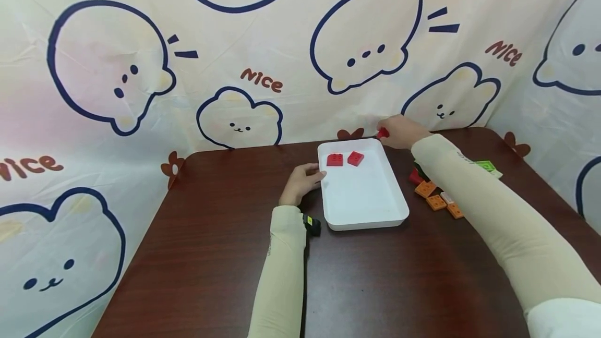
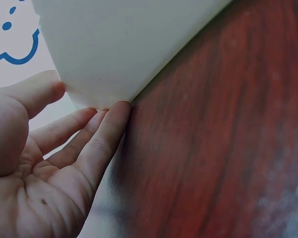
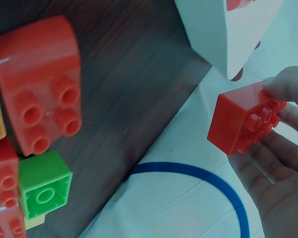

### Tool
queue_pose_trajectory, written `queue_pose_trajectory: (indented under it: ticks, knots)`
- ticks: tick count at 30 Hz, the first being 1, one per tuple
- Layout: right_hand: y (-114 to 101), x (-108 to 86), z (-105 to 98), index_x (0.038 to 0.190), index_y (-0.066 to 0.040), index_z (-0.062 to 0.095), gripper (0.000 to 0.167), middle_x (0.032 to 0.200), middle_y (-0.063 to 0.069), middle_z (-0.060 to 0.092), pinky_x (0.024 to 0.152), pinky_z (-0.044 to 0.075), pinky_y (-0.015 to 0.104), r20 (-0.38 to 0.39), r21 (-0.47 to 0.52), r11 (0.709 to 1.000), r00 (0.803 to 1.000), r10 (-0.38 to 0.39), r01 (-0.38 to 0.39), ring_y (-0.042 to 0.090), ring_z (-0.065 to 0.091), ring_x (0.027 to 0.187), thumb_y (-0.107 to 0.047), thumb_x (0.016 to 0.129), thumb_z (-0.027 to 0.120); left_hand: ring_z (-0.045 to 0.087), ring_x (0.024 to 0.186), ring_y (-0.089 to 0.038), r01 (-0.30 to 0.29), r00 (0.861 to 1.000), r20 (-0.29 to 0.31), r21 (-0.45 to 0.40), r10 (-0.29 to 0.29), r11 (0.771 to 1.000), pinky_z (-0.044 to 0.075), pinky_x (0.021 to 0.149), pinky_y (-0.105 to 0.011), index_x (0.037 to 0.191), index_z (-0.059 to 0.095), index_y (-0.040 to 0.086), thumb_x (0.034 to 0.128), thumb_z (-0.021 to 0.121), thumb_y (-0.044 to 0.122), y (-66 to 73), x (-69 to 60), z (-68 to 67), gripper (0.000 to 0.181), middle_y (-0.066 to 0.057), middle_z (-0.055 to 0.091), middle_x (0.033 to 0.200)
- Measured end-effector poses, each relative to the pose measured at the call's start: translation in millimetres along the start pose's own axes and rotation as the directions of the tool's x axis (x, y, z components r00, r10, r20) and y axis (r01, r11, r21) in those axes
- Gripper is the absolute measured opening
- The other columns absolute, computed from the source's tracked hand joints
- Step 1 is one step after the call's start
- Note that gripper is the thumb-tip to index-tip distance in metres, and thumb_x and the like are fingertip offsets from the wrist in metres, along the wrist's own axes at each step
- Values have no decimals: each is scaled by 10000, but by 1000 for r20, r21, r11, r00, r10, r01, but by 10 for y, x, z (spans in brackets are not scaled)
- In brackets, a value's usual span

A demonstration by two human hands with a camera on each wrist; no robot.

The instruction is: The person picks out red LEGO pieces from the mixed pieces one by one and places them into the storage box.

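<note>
My left hand (image 1: 300, 184) holds the left side of a white tray (image 1: 363, 197), thumb at the rim and the other fingers against its outer wall (image 2: 104, 59). Inside the tray's far end lie two red toy building bricks, one near the left wall (image 1: 335, 160) and one turned at an angle (image 1: 355, 158). Beyond the tray's far right corner, my right hand (image 1: 401, 130) pinches another red brick (image 3: 236, 119) between thumb and fingers. In the right wrist view that brick is tilted, its studs facing the palm, above the patterned cloth.
To the tray's right, partly hidden by my right sleeve, lie several orange bricks (image 1: 436, 202) and a green one (image 1: 485, 165). The right wrist view also shows a curved red brick (image 3: 44, 84). A patterned cloth (image 1: 239, 40) hangs behind the dark wooden table (image 1: 211, 254).
</note>
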State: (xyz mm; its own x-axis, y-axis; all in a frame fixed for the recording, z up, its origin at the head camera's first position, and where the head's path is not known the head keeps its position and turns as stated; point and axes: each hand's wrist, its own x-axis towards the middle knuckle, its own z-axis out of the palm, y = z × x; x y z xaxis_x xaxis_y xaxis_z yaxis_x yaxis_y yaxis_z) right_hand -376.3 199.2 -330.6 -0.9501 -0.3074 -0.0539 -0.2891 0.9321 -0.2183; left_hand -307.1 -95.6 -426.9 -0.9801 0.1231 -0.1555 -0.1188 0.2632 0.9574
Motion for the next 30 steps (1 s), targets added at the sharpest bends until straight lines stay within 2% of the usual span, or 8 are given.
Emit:
queue_pose_trajectory:
  ticks: [7, 12, 19, 26, 30]
  knots:
    - [-156, 64, 22, 1348, -41, 607, 453, 1204, 181, 650, 909, 576, 490, 6, 22, 1000, 1000, 14, -14, 334, 622, 993, -140, 927, 744, 684, 1073, -247, -10, 1000, -2, -9, 10, 1000, 554, 958, -382, 1418, 559, 9, 972, 715, 214, 13, 9, -12, 516, -171, 587, 1349]
    - [-237, 98, 71, 1324, -62, 621, 425, 1168, 148, 650, 849, 602, 453, 40, 31, 999, 999, 17, -18, 310, 624, 943, -166, 931, 743, 686, 1076, -242, 11, 1000, -5, -1, -11, 1000, 547, 970, -383, 1425, 556, 23, 969, 719, 229, 11, 1, -4, 526, -166, 573, 1371]
    - [-301, 169, 182, 1228, -72, 663, 356, 1087, 122, 652, 725, 623, 368, 31, 31, 999, 999, 13, -14, 280, 632, 876, -163, 903, 775, 683, 1076, -246, 16, 1000, -11, -9, -16, 1000, 547, 970, -384, 1424, 555, 19, 971, 716, 225, 12, -14, -1, 523, -169, 570, 1370]
    - [-363, 182, 194, 1215, -76, 667, 356, 1099, 120, 650, 834, 605, 443, 54, 5, 999, 998, 39, -39, 306, 619, 923, -200, 903, 785, 681, 1082, -246, 4, 1000, -6, -11, -4, 1000, 554, 956, -373, 1420, 554, 9, 971, 716, 222, 12, -25, 1, 522, -172, 579, 1350]
    - [-403, 187, 195, 1305, -84, 613, 463, 1117, 116, 643, 842, 605, 458, 41, 14, 1000, 999, 19, -20, 295, 632, 938, -198, 895, 796, 679, 1090, -248, -1, 1000, -8, -9, 1, 1000, 554, 957, -376, 1422, 553, 8, 972, 715, 219, 23, -32, 3, 522, -174, 573, 1366]
